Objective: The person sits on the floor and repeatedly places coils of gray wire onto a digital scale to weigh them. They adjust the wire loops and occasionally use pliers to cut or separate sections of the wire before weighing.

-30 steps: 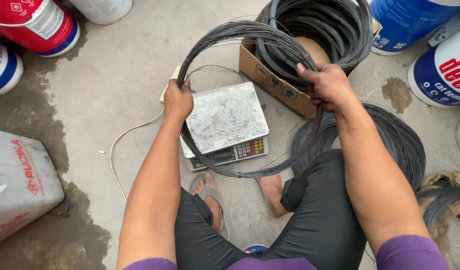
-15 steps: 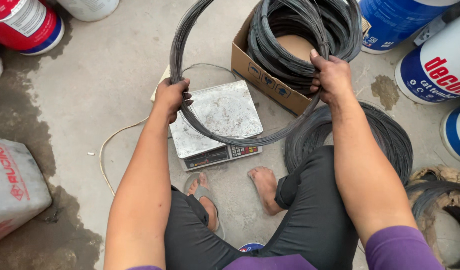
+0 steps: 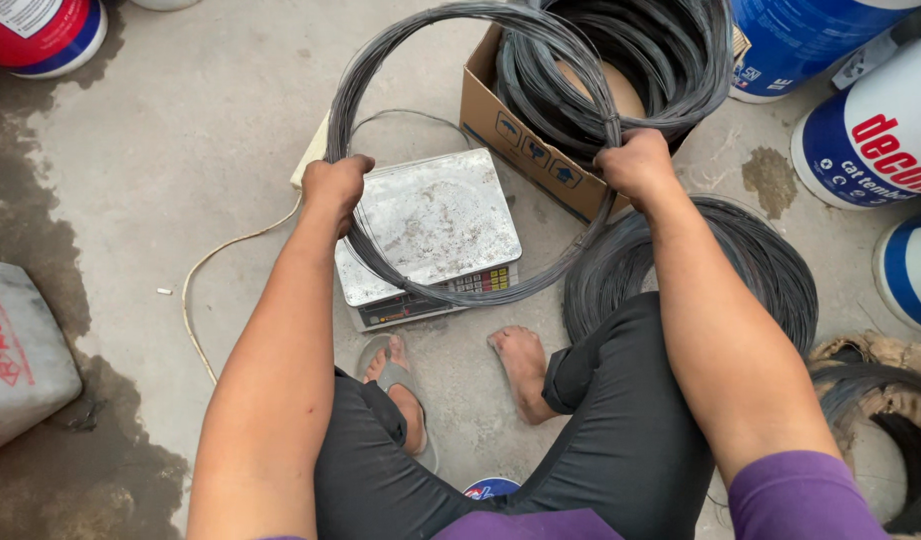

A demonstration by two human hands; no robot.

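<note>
While the person squats on the concrete floor (image 3: 180,150), both hands hold one wire coil (image 3: 460,150) up over the scale (image 3: 425,235) — the left hand (image 3: 332,185) has its grip clenched on the coil's left side, the right hand (image 3: 635,165) clenched on its right side. The coil's lower arc hangs across the scale's metal plate, its upper arc reaching past the cardboard box (image 3: 525,150), which holds more wire. Another coil (image 3: 770,270) lies flat on the floor by the right knee. Blue-and-white buckets (image 3: 860,140) stand at the right — a grey sack (image 3: 20,350) at the left.
</note>
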